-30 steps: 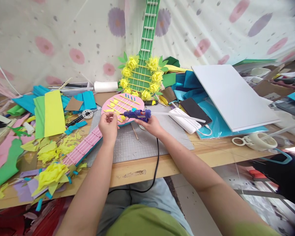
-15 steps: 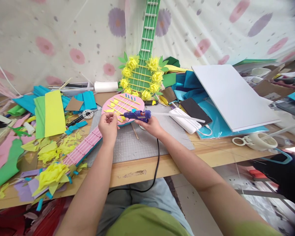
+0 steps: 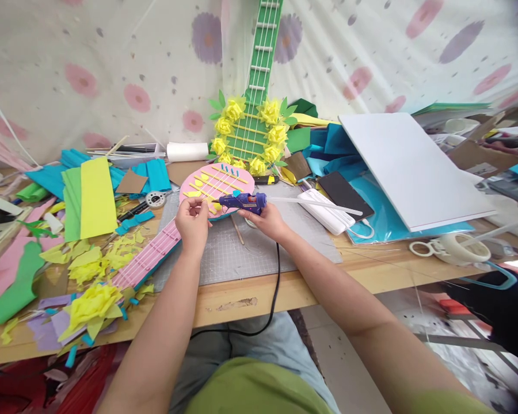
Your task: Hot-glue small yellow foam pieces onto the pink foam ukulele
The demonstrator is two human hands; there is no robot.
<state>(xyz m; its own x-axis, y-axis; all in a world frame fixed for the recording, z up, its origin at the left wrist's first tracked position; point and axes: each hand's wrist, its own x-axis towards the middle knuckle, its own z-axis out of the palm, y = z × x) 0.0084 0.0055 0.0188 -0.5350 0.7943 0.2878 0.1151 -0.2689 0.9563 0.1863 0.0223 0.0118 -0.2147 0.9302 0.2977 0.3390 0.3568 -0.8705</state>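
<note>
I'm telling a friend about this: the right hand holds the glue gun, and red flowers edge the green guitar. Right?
Not quite: the head view shows yellow flowers edging the green guitar. The right hand does hold the glue gun.

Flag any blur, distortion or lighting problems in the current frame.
Head view, centre: blue-purple plastic glue gun fairly crisp, light soft and diffuse. Head view, right edge: clutter on the wooden table stretched and smeared, upper corner darkened. Head view, bottom: bare forearms look enlarged by wide-angle perspective. Head view, right: white rectangular board bright, edges readable.
</note>
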